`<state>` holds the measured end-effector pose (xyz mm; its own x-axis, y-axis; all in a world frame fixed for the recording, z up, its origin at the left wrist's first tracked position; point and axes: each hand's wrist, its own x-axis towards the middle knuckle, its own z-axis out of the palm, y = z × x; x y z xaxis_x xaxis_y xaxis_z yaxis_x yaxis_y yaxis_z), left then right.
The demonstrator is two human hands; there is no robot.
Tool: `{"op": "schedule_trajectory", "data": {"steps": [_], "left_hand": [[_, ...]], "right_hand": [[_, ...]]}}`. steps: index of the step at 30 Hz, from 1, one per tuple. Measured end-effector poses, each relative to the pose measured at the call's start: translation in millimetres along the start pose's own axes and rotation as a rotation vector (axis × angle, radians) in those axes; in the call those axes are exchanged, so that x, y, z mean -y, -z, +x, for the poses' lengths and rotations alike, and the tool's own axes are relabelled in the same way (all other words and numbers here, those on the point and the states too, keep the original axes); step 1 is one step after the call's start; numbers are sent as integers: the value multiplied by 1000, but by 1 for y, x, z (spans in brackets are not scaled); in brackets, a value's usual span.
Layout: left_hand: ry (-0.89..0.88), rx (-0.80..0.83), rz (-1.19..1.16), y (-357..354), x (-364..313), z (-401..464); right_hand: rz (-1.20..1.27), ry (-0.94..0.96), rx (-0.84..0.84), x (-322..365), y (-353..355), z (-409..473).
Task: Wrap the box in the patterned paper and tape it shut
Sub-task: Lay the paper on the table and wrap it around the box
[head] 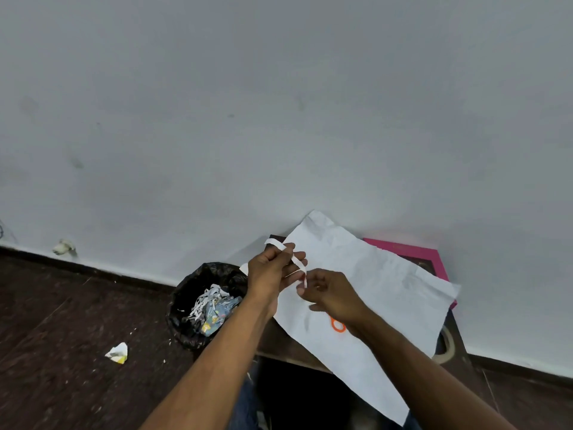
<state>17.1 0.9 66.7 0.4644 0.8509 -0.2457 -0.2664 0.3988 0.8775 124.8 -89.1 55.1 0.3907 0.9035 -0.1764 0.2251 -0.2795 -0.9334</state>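
A large sheet of wrapping paper [366, 293] lies white side up across a small dark table [279, 346], creased and overhanging its near edge. A pink box [415, 252] sits under the paper's far right corner, mostly covered. My left hand [269, 274] and my right hand [328, 293] are above the paper's left part and together pinch a narrow white paper strip [288, 252] that loops between them. An orange scissor handle [338, 325] shows on the paper just under my right wrist.
A bin lined with a black bag [204, 305] stands left of the table, holding paper scraps. A crumpled scrap [117, 353] lies on the dark floor. A tape roll [446, 346] rests at the table's right edge. A pale wall rises behind.
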Motion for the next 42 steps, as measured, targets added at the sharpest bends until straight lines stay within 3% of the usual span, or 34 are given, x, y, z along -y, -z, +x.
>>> {"op": "schedule_trajectory", "data": {"steps": [3, 5, 10, 14, 17, 25, 28, 30, 33, 36, 42], "left_hand": [[-104, -93, 142, 5, 7, 2], [-194, -100, 353, 14, 16, 4], [-212, 144, 690, 19, 44, 1], [-110, 293, 634, 9, 55, -12], [-88, 282, 599, 6, 57, -16], [-107, 105, 709, 12, 54, -8], [-9, 35, 624, 10, 47, -8], [112, 50, 523, 10, 42, -11], [253, 119, 412, 11, 37, -14], [343, 177, 320, 9, 32, -17], [420, 277, 215, 13, 37, -19]], "right_hand": [[64, 62, -163, -5, -3, 1], [252, 39, -251, -7, 0, 0], [513, -31, -367, -13, -1, 7], [521, -48, -465, -19, -10, 13], [443, -47, -445, -27, -11, 14], [315, -146, -27, -21, 9, 8], [276, -49, 27, -27, 11, 0], [109, 69, 44, -36, 10, -3], [-129, 271, -43, -49, 7, -2], [-166, 389, -160, -57, 4, 0], [-167, 370, -270, -58, -3, 3]]}}
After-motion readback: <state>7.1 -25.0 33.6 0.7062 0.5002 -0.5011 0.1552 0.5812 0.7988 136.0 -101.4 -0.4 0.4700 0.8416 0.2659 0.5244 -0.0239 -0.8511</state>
